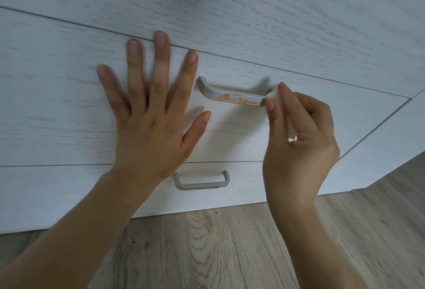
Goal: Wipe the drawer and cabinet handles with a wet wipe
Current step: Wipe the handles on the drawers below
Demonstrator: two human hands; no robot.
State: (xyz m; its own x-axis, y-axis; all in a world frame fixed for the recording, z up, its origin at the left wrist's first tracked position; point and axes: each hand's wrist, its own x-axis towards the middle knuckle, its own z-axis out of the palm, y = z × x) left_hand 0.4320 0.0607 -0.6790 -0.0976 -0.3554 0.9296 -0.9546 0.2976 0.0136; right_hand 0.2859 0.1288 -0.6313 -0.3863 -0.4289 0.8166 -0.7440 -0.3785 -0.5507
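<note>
Barely started here tbh. My right hand (296, 132) pinches the folded wet wipe (272, 94) against the right end of the upper handle (230, 95), mid-frame, and the orange gunk along its bar isn't wiped off yet. My left hand (149, 114) is flat on the drawer front (57, 109), fingers spread wide. The lower handle (202, 180), bottom center, looks untouched, with a small orange spot.

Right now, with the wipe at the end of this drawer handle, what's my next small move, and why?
Probably slide the wet wipe, pinched in your right hand, leftward along the upper handle. Orange smears still cover its middle, and the wipe sits only at its right end. Your left hand lies flat on the drawer front, bracing it.
</note>
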